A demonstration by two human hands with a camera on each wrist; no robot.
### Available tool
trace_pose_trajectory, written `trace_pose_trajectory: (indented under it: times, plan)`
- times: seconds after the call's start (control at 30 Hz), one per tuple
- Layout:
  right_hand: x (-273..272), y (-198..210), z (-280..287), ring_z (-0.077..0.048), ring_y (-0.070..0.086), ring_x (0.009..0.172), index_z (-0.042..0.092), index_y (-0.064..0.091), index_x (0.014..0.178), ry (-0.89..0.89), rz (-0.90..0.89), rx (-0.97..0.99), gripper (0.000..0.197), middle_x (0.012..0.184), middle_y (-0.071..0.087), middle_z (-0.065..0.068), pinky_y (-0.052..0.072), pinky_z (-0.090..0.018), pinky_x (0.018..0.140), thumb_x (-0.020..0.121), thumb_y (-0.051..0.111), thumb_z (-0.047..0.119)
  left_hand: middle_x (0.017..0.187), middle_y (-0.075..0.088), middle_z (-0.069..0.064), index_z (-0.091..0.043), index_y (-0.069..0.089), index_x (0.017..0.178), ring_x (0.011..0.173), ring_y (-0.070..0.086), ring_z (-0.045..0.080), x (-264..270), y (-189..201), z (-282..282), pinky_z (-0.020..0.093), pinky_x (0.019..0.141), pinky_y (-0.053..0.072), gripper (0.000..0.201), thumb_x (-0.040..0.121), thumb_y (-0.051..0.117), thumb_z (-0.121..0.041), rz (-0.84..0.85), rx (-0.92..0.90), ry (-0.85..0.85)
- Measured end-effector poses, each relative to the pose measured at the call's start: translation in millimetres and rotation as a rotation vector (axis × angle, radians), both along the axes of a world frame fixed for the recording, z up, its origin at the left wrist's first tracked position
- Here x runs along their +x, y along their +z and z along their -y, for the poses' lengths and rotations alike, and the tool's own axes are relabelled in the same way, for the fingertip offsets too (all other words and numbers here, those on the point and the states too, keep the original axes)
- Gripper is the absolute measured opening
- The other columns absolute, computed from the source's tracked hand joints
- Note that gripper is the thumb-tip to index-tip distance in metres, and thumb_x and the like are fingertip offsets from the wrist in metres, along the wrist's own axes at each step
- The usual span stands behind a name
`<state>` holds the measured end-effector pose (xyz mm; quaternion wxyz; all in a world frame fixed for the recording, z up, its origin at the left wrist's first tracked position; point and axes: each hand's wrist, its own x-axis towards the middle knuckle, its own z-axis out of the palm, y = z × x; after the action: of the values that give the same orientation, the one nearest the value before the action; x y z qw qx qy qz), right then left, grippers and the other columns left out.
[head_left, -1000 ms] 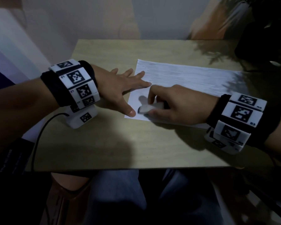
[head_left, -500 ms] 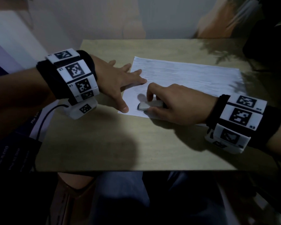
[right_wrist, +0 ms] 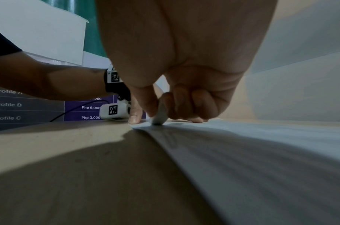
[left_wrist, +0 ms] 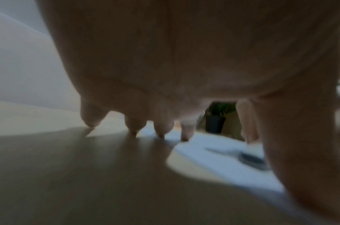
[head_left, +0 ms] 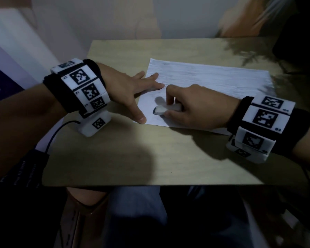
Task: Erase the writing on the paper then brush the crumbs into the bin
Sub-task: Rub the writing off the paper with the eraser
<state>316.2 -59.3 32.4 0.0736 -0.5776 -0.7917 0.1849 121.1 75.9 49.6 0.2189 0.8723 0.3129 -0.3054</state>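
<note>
A white sheet of paper (head_left: 213,83) lies on the wooden table (head_left: 150,158), faint grey pencil marks across it. My right hand (head_left: 191,106) pinches a white eraser (head_left: 166,109) between thumb and fingers and presses its tip on the paper's near left corner; the same eraser (right_wrist: 160,115) shows in the right wrist view. My left hand (head_left: 138,92) lies flat with spread straight fingers, its fingertips (left_wrist: 184,134) on the paper's left edge and the thumb at the corner. No bin is in view.
The table's left and near edges are close. A printed board (right_wrist: 40,106) with price lines stands beyond the left edge. Dark objects and a plant's shadow (head_left: 249,51) sit at the far right. My legs are below the table's front.
The eraser has stayed at the paper's near left corner with only small shifts. The head view has moved a little; both hands keep their places.
</note>
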Motion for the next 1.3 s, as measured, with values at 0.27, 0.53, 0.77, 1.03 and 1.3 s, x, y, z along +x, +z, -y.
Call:
trace_pose_trajectory:
  times: [0.27,0.53,0.77,1.03,1.3]
  plan:
    - [1.4,-0.5,-2.1,-0.018,0.054,0.072,0.03,0.038,0.099,-0.009,-0.004,0.027,0.026,0.079,0.056,0.009,0.04,-0.033,0.067,0.096,0.056,0.049,0.161,-0.031,-0.024,-0.058,-0.011,0.154,0.15,-0.029,0.008,0.6,-1.8,2.1,0.051,0.125,-0.009,0.124,0.067,0.076,-0.077,0.0,0.024,-0.002]
    - [2.8,-0.4,-3.0,-0.018,0.06,0.078,0.03,0.046,0.093,-0.004,-0.041,0.007,0.025,0.083,0.063,0.007,0.049,-0.034,0.072,0.093,0.061,0.05,0.162,-0.03,-0.024,-0.056,-0.01,0.155,0.149,-0.032,0.007,-0.6,-2.6,1.3,0.054,0.125,-0.01,0.128,0.062,0.074,-0.081,0.01,0.017,-0.009]
    - [3.0,-0.1,-3.9,-0.016,0.059,0.075,0.029,0.049,0.093,-0.061,-0.042,0.047,0.028,0.076,0.058,0.011,0.046,-0.033,0.068,0.092,0.058,0.056,0.162,-0.03,-0.024,-0.053,-0.011,0.156,0.148,-0.033,0.007,-1.2,-4.9,0.2,0.053,0.124,-0.013,0.125,0.07,0.077,-0.074,0.021,0.013,-0.01]
    - [0.2,3.0,-3.9,-0.007,0.055,0.069,0.028,0.055,0.087,-0.126,-0.087,0.077,0.027,0.072,0.059,0.012,0.045,-0.032,0.066,0.087,0.065,0.054,0.163,-0.028,-0.022,-0.054,-0.01,0.156,0.149,-0.031,0.009,-0.8,-3.9,2.6,0.054,0.125,-0.011,0.124,0.07,0.078,-0.072,0.028,0.026,0.0]
    - [-5.4,4.2,-7.2,-0.013,0.059,0.073,0.023,0.063,0.089,-0.138,-0.065,0.062,0.03,0.073,0.063,0.01,0.049,-0.033,0.067,0.088,0.063,0.053,0.164,-0.029,-0.02,-0.054,-0.009,0.156,0.15,-0.031,0.011,0.0,-6.3,0.9,0.057,0.124,-0.009,0.129,0.062,0.076,-0.078,0.034,0.026,0.001]
